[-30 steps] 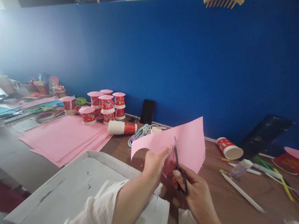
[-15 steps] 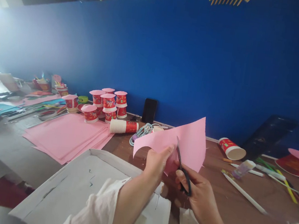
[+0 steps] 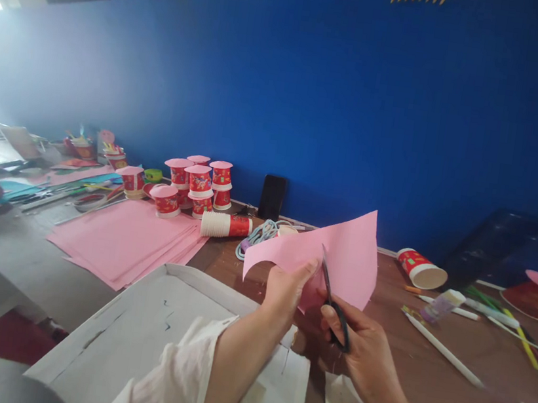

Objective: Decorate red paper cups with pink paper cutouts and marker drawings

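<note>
A curved sheet of pink paper (image 3: pixel 348 258) is held up above the brown table. My left hand (image 3: pixel 287 290) pinches its lower middle, thumb on the near face. Black-handled scissors (image 3: pixel 337 316) sit in my right hand (image 3: pixel 360 339), fingers around the handles. Their blade lies against the paper just right of my left thumb, pointing up and away. The paper hides part of the fingers of my left hand.
Pink sheets (image 3: pixel 120 235) lie stacked at left, near red paper cups (image 3: pixel 199 182) with pink tops. A white box lid (image 3: pixel 132 335) is below my left arm. A phone (image 3: pixel 272 197) leans on the blue partition (image 3: pixel 312 101). Rightward lie a cup (image 3: pixel 419 269), glue stick (image 3: pixel 442 306) and white pen (image 3: pixel 445 350).
The whole view has shifted slightly, so things appear a little further right. Both hands keep their holds on the paper and scissors, with little visible change between them.
</note>
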{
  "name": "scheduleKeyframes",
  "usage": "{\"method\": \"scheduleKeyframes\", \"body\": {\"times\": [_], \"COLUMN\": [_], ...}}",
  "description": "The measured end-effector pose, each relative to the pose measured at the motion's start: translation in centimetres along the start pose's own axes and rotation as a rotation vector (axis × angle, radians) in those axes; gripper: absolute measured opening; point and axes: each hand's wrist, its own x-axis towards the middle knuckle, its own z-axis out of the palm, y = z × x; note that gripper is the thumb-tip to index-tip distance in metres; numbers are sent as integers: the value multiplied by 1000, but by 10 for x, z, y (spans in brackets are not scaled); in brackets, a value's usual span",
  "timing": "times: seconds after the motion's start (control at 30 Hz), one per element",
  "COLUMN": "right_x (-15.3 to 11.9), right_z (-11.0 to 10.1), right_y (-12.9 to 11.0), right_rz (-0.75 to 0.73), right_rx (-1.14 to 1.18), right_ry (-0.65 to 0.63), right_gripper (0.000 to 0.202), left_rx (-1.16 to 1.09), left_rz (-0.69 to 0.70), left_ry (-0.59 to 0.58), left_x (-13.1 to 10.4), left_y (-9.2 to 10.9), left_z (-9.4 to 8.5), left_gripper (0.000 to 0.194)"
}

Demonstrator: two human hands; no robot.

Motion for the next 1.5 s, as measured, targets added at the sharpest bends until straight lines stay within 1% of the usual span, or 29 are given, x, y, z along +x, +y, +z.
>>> {"method": "scheduleKeyframes", "body": {"times": [0.1, 0.2, 0.3, 0.53, 0.77, 0.9, 1.03, 1.13, 1.33, 1.5], "right_x": [0, -1, -1, -1, 4, 9, 9, 7, 6, 6], "right_z": [-1, -1, -1, -4, -10, -12, -12, -13, -14, -16], "right_y": [-2, -3, -2, -3, -3, 1, 1, 0, -1, -2], "right_rz": [-4, 29, 38, 44, 20, 60, 57, 57, 50, 104], "right_rx": [-8, 3, 14, -13, -80, -57, -31, -42, -30, -52], "right_ry": [-9, -5, -7, -9, -31, -18, 17, 26, 1, -8], "right_gripper": [55, 61, 64, 63, 63, 68, 68, 69, 69, 75], "left_rx": [-7, -33, -72, -148, -114, -65, -22, -14, -12, -5], "left_rz": [7, 13, 24, 22, 14, 13, -5, -13, -17, -2], "left_ry": [-4, 4, -17, -45, -56, -62, -54, -50, -64, -84], "left_x": [-1, -2, -3, -2, -4, -6, -7, -8, -11, -10], "left_y": [1, 2, 3, 4, 6, 8, 7, 8, 12, 11], "left_z": [0, 1, 1, 1, 3, 3, 2, 3, 3, 2], "left_gripper": [41, 39, 40, 43, 43, 40, 36, 37, 38, 40]}}
